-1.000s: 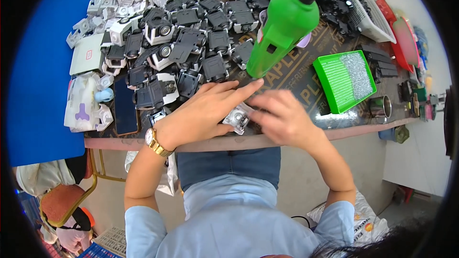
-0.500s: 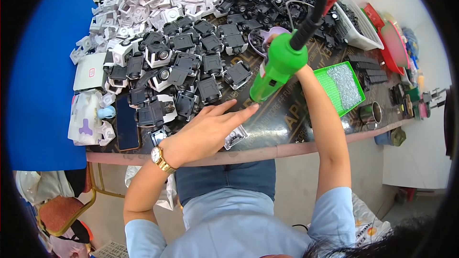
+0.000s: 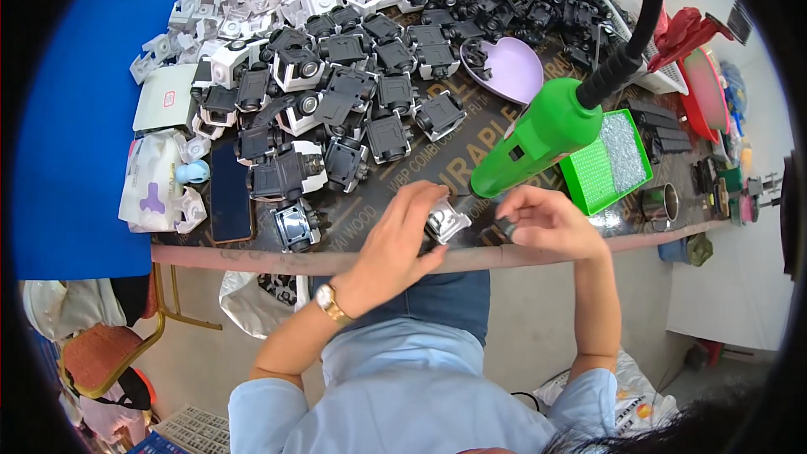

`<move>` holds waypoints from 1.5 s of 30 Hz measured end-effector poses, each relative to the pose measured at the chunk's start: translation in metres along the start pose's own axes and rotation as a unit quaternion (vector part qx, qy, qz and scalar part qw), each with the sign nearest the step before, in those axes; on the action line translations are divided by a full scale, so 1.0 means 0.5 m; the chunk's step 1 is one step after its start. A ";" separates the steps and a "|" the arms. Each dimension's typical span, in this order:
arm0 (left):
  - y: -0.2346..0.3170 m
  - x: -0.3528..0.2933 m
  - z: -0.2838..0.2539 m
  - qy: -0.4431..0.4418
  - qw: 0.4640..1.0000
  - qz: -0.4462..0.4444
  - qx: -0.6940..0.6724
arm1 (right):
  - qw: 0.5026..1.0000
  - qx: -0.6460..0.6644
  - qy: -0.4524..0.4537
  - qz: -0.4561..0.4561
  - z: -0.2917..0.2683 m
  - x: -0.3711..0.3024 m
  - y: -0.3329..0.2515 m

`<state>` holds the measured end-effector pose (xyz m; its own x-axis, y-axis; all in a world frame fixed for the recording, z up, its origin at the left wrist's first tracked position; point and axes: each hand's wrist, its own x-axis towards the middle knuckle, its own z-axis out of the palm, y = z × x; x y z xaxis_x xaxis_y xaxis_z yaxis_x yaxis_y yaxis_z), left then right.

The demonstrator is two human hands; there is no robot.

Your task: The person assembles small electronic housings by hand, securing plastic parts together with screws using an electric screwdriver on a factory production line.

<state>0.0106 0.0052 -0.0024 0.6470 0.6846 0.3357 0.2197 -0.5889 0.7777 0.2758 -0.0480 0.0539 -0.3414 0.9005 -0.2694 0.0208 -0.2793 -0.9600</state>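
A flat black rectangular phone (image 3: 231, 193) is lying at far left; a black plastic assembly with a shiny silver front (image 3: 296, 227) is resting to its right; the left hand (image 3: 393, 240) is grasping a glossy silvery-white plastic shell (image 3: 447, 220) between thumb and fingers, near the table's front edge; the right hand (image 3: 551, 225) is pinching a small dark piece (image 3: 506, 227), below a slanting green cylindrical power screwdriver (image 3: 542, 134); a green rectangular plastic tray (image 3: 588, 176) is holding small silvery pieces (image 3: 624, 151) farther right.
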 end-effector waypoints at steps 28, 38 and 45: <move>-0.012 0.004 -0.014 -0.042 0.997 0.009 -0.062 | 0.960 0.202 0.080 0.178 0.066 0.078 0.047; -0.003 0.020 -0.018 -0.070 0.996 -0.008 -0.048 | 0.976 0.015 0.076 0.206 0.041 0.081 0.018; 0.002 0.001 -0.013 -0.065 0.998 -0.006 0.014 | 0.971 -0.194 0.066 0.123 0.002 0.043 -0.022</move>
<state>0.0067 0.0080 0.0018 0.7331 0.6308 0.2541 0.2464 -0.5947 0.7653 0.2671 -0.0257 0.0587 -0.1575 0.8650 -0.4764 0.4483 -0.3672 -0.8150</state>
